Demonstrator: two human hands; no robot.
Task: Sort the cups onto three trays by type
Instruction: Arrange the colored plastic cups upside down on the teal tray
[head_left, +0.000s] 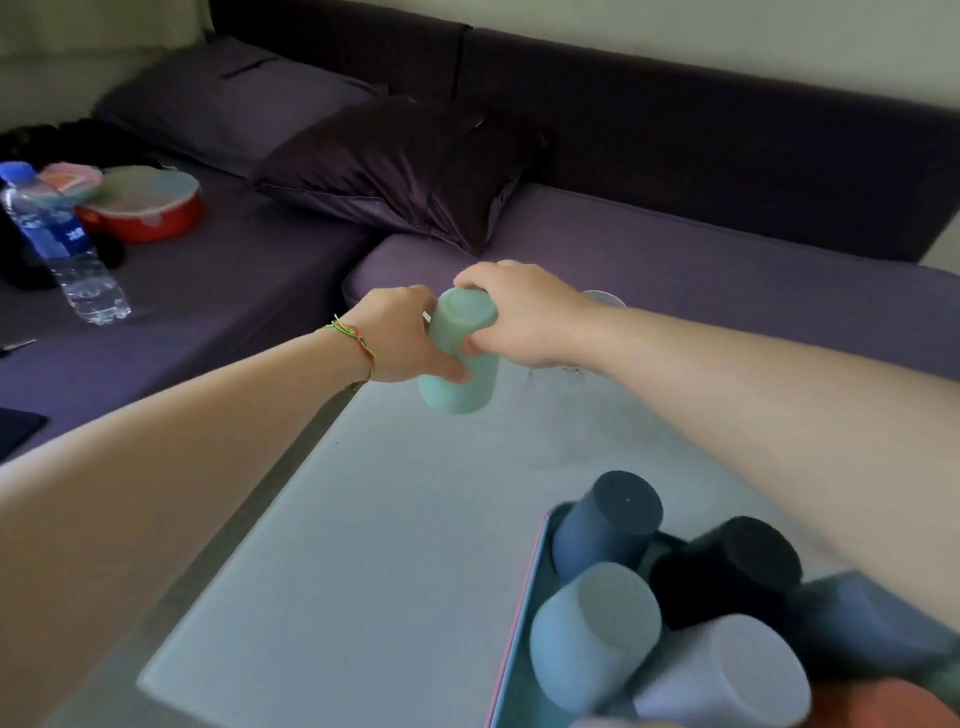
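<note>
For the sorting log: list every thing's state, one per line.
Lower mint cup: base up, gripped by left hand.
Upper mint cup: base up, nested on it, gripped by right hand.
Tray cups: base up on tray.
Water bottle: capped.
Red container: lid on.

Table (363, 519) is sitting in front, with the sofa (727, 270) running along its far and left sides. Tray (519, 618) is sitting on the table's near right corner, and the cups (597, 623) are standing upturned in it, crowding against one another. Lone cup (460, 358) is being held at the table's far end, left hand (400, 338) on its left side, right hand (524, 317) over its top and right. Cushion (410, 166) is lying on the sofa behind the hands. Bottle (62, 239) is resting on the sofa at far left, with a lidded container (150, 208) just behind and to its right.
</note>
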